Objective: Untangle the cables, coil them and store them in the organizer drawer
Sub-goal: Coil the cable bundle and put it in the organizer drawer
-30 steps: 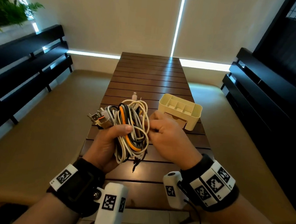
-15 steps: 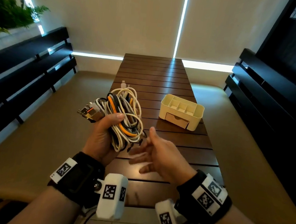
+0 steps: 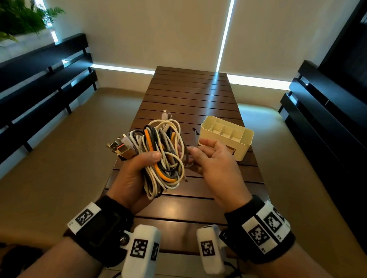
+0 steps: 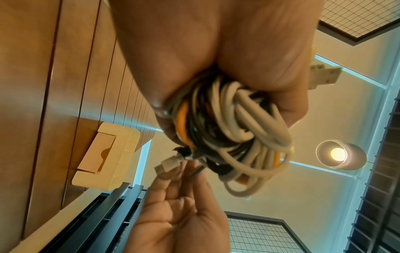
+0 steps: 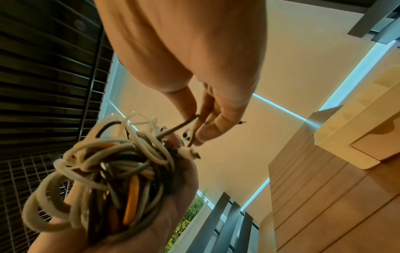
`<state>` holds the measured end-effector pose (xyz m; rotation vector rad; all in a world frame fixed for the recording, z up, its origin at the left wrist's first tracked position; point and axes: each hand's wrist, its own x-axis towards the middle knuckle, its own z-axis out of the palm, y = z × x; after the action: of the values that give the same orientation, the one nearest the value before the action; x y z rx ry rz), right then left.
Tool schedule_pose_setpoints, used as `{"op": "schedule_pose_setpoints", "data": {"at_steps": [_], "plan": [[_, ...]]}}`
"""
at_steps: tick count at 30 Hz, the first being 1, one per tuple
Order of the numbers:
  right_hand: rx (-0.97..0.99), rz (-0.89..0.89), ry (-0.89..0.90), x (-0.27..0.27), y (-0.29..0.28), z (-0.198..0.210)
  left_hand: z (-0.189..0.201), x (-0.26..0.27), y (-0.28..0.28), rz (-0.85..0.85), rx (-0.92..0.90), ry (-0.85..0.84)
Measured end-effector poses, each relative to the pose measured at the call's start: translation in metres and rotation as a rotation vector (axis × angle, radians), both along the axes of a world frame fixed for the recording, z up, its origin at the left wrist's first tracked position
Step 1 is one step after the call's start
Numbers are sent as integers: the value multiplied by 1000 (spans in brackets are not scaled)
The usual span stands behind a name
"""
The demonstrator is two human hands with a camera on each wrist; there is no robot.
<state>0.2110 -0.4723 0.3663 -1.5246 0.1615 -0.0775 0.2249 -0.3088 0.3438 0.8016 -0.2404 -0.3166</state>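
A tangled bundle of white, grey, black and orange cables (image 3: 165, 157) is gripped in my left hand (image 3: 138, 172), held above the near half of the wooden table (image 3: 188, 99); USB plugs stick out to its left. My right hand (image 3: 208, 158) is at the bundle's right side. Its thumb and fingers pinch a thin dark cable end (image 5: 176, 129) that leads out of the bundle (image 5: 108, 171). The cream organizer (image 3: 245, 146) stands on the table just beyond my right hand, its front drawer (image 4: 95, 150) closed. A white plug (image 4: 167, 164) hangs from the bundle (image 4: 233, 137).
Dark slatted benches (image 3: 37, 84) run along both sides of the table, with tan cushions below. A plant (image 3: 8, 14) sits at the far left. The far half of the table is bare slats. A lit ceiling lamp (image 4: 339, 154) shows overhead.
My right hand, spread open below the bundle half a second ago, has risen to the bundle's right side and pinched a dark cable end. The left hand keeps its grip.
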Motion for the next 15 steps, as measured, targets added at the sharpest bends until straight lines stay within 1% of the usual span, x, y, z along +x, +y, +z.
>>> {"op": "schedule_pose_setpoints", "data": {"at_steps": [6, 11, 15], "plan": [[52, 42, -78, -7, -2, 12, -1, -4, 2, -15, 0, 14], [65, 87, -148, -14, 0, 13, 1, -4, 5, -13, -13, -17], [25, 90, -227, -15, 3, 11, 3, -5, 5, -22, -30, -31]]}}
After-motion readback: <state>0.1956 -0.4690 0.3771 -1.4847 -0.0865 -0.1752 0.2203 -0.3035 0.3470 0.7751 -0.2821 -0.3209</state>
